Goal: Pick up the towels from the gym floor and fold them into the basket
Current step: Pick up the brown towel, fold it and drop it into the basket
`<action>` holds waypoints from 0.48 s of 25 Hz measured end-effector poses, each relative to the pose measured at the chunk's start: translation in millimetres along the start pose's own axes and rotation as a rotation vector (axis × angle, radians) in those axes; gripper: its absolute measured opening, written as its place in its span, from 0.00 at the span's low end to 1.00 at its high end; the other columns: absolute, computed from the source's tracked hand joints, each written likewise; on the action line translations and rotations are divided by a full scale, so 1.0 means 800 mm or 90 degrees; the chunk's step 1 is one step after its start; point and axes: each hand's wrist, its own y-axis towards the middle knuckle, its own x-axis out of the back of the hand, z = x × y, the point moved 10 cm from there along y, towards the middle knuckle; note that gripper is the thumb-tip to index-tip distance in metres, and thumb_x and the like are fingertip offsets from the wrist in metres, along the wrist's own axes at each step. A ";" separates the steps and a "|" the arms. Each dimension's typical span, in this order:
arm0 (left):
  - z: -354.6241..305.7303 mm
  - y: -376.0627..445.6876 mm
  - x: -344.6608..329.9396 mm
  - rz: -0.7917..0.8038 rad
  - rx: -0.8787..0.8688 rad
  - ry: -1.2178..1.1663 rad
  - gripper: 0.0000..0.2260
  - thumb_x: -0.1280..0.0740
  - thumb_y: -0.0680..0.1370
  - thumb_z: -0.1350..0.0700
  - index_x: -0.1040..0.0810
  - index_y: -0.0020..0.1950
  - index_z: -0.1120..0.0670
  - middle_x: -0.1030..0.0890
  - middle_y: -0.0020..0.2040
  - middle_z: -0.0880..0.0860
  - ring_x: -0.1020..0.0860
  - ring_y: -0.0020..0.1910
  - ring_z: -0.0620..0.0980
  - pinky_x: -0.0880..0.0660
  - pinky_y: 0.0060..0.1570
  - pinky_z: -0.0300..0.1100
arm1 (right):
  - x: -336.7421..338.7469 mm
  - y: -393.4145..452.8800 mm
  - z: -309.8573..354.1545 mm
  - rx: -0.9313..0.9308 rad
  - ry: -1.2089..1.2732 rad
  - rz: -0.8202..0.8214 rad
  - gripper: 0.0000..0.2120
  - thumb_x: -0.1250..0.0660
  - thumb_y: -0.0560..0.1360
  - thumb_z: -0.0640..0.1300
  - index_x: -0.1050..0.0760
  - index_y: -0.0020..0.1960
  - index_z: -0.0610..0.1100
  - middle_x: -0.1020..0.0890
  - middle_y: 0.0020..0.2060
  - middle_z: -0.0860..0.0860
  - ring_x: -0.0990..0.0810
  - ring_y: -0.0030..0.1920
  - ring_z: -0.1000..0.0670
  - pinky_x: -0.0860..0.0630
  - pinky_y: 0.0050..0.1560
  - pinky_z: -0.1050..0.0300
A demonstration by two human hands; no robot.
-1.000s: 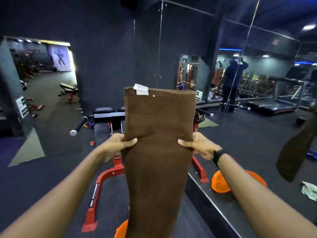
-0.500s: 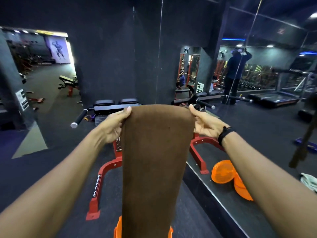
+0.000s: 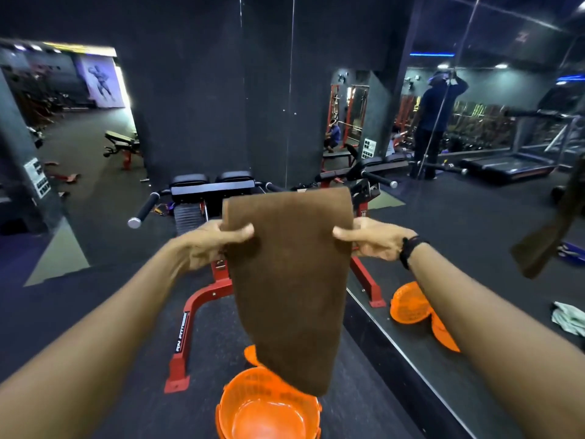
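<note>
Brown towel is held up in the air at arm's length, in a narrow strip, hanging lengthwise. Left hand pinches the left edge a little below the top, thumb across the near face, fingers behind; right hand pinches the right edge at the same height, thumb likewise in front. A short flap of cloth stands above both grips. Judgement: holding at matched heights on opposite edges keeps the strip flat and square, so the next fold can land edge to edge; the grip below the top looks like the place where the cloth is meant to crease. The lower end tapers and hangs free, its corner just over the rim of the orange basket, which sits on the floor straight below. Judgement: the basket stands there so the finished fold can go straight down. Inside, no towel can be seen in the part that shows. A mirror on the right repeats the basket and the towel. In that mirror a pale cloth lies crumpled on the floor, possibly another towel; cannot confirm. A red-framed machine stands behind the towel. Task judged part done: fold in progress, nothing visibly placed.
</note>
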 end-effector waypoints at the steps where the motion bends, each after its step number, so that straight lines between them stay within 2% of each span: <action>1: 0.012 -0.004 0.004 0.014 0.040 0.109 0.16 0.25 0.70 0.54 0.20 0.55 0.56 0.16 0.52 0.53 0.21 0.51 0.50 0.23 0.55 0.47 | -0.001 -0.002 -0.018 -0.054 -0.091 0.003 0.22 0.29 0.71 0.45 0.25 0.62 0.37 0.17 0.53 0.46 0.18 0.52 0.50 0.21 0.54 0.55; 2: 0.028 -0.003 0.013 0.008 0.073 0.172 0.14 0.25 0.70 0.55 0.19 0.53 0.57 0.16 0.52 0.54 0.20 0.52 0.51 0.24 0.56 0.48 | 0.002 0.000 -0.036 -0.085 -0.147 -0.011 0.19 0.30 0.73 0.43 0.25 0.62 0.37 0.17 0.54 0.45 0.19 0.53 0.48 0.22 0.58 0.52; 4: 0.049 -0.003 0.024 -0.038 0.082 0.112 0.09 0.26 0.71 0.57 0.18 0.49 0.56 0.15 0.48 0.54 0.19 0.53 0.53 0.23 0.54 0.46 | 0.007 0.007 -0.048 -0.058 -0.116 -0.064 0.13 0.33 0.76 0.41 0.23 0.60 0.38 0.18 0.53 0.44 0.19 0.54 0.47 0.24 0.61 0.49; 7: 0.054 -0.003 0.024 -0.112 0.050 -0.002 0.09 0.28 0.73 0.58 0.18 0.52 0.59 0.16 0.46 0.53 0.19 0.47 0.50 0.23 0.55 0.45 | 0.005 0.007 -0.046 -0.026 -0.066 -0.109 0.06 0.34 0.77 0.40 0.21 0.54 0.42 0.16 0.46 0.48 0.18 0.47 0.52 0.20 0.50 0.56; 9: 0.048 -0.001 0.023 -0.147 0.020 -0.037 0.11 0.29 0.74 0.59 0.19 0.55 0.61 0.17 0.46 0.54 0.20 0.45 0.49 0.23 0.54 0.44 | 0.006 0.009 -0.043 -0.022 -0.057 -0.126 0.06 0.35 0.78 0.40 0.21 0.53 0.42 0.16 0.43 0.50 0.18 0.45 0.53 0.22 0.44 0.60; 10: 0.041 -0.001 0.025 -0.150 0.000 -0.055 0.11 0.29 0.74 0.60 0.20 0.56 0.60 0.17 0.47 0.54 0.20 0.46 0.49 0.24 0.55 0.45 | 0.009 0.010 -0.040 -0.014 -0.036 -0.135 0.07 0.35 0.78 0.40 0.21 0.54 0.42 0.16 0.43 0.50 0.18 0.46 0.52 0.22 0.44 0.60; 12: 0.024 -0.001 0.018 -0.092 -0.048 -0.059 0.14 0.29 0.74 0.62 0.21 0.59 0.55 0.16 0.50 0.54 0.19 0.51 0.50 0.25 0.55 0.46 | 0.011 0.009 -0.029 0.019 0.015 -0.126 0.09 0.35 0.77 0.40 0.22 0.57 0.41 0.16 0.46 0.49 0.18 0.48 0.50 0.22 0.45 0.59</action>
